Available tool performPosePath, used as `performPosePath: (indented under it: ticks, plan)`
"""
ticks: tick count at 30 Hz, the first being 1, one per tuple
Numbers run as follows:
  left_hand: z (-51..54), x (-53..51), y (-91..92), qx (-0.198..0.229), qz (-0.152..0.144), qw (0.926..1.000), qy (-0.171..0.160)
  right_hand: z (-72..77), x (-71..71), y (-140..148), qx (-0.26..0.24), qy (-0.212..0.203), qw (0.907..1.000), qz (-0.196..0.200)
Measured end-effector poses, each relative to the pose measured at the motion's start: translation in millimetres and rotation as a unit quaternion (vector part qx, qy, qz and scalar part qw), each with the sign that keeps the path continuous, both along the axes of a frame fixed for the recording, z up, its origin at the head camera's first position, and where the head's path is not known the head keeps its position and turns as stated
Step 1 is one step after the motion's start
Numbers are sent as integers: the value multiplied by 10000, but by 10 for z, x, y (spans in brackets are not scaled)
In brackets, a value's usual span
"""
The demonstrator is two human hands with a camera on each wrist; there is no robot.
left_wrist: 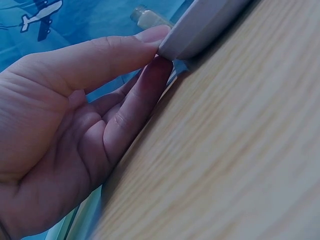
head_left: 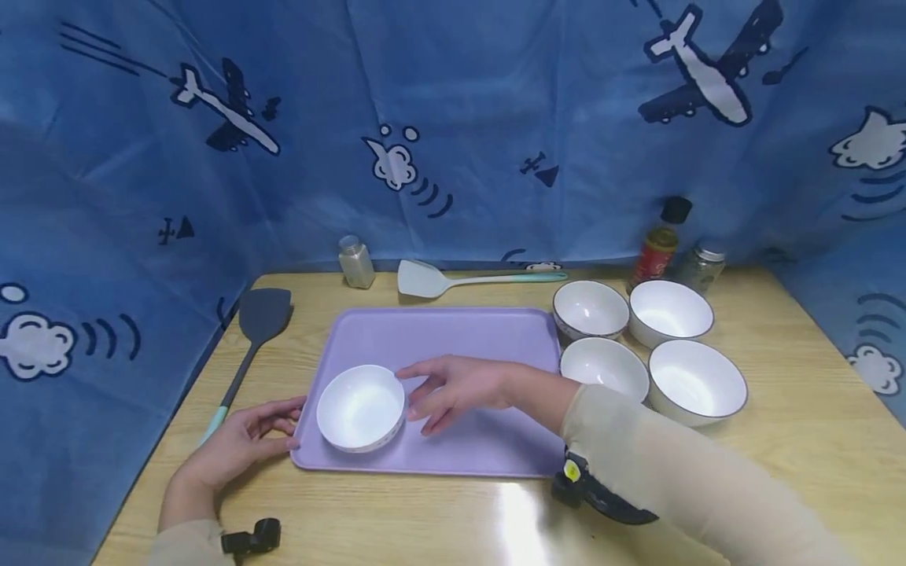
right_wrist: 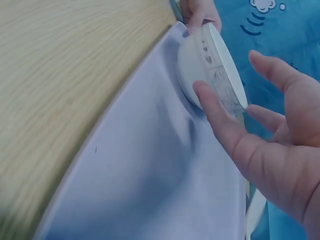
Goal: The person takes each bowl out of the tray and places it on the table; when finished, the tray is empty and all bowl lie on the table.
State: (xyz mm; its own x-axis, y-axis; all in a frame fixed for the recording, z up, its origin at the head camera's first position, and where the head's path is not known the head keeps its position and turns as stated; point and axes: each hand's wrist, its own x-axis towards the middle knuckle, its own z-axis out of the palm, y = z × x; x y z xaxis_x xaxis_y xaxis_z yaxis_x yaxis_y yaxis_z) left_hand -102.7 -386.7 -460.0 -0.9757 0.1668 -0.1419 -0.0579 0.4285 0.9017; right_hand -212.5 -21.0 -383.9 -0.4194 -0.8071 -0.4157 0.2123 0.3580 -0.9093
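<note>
A white bowl (head_left: 361, 409) with a patterned outside stands upright on the left part of a lavender tray (head_left: 481, 338). My right hand (head_left: 453, 389) is beside the bowl's right side, its fingers spread and loosely bent. In the right wrist view, fingertips of that hand (right_wrist: 280, 130) are at or close to the bowl's rim; whether they touch cannot be told. My left hand (head_left: 244, 440) is at the tray's left edge. In the left wrist view, thumb and finger of the left hand (left_wrist: 80, 110) pinch the tray's edge (left_wrist: 200, 30).
Several white bowls (head_left: 697, 381) stand at the tray's right. A dark spatula (head_left: 264, 314) lies to the left, and a pale spatula (head_left: 422, 280) behind. A glass shaker (head_left: 356, 263), a red-labelled bottle (head_left: 658, 248) and a jar (head_left: 701, 267) stand at the back, before a blue curtain (head_left: 453, 118).
</note>
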Motion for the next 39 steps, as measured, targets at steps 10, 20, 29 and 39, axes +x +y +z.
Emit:
performPosePath:
  ticks: [10, 20, 29, 39]
  plan:
    - [-31, 48, -54, -418, 232, 9989, 38, -173, 79, -408, -128, -31, 9982, -587]
    - [24, 35, 10, -151, -34, 9996, 226, -187, 123, -433, -162, -240, 9940, -1057]
    - [-25, 28, 30, -35, 6, 9999, 122, -114, 170, -222, -259, -315, 9905, -1316]
    - [-31, 13, 29, -45, -33, 10000, 80, 38, 260, 120, -615, -204, 9921, -1073]
